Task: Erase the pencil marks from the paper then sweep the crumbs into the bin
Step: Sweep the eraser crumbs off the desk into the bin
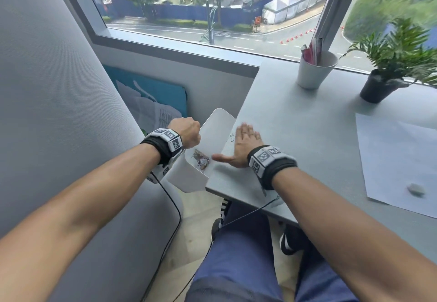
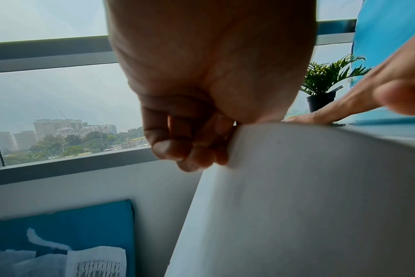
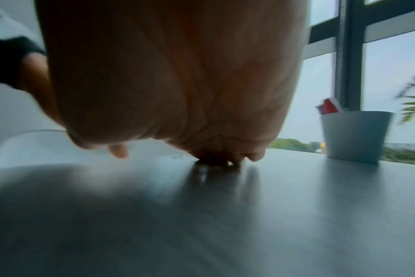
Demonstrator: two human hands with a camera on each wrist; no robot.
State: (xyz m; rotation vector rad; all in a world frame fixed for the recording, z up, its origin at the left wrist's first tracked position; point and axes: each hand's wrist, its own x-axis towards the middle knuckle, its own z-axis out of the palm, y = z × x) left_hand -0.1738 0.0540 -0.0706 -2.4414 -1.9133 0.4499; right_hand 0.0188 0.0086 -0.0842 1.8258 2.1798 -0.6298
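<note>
White plastic bin [image 1: 189, 176], gripped at its rim by the left hand [image 1: 186, 131], sits against the counter [image 1: 307, 141] edge as the flat, open right hand [image 1: 246, 145] sweeps crumbs [image 1: 231, 137]. Any gap there could drop them onto the floor.

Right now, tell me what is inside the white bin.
A small heap of brownish scraps lies inside the white bin. Its deeper part is hidden by its own wall.

Window: your wide pane [image 1: 189, 6] overlooks a wet road.
Desk: your grey tabletop [image 1: 307, 136].
Floor: pale wood [image 1: 196, 219] beneath you.
Left: grey fabric partition [image 1: 59, 89].
</note>
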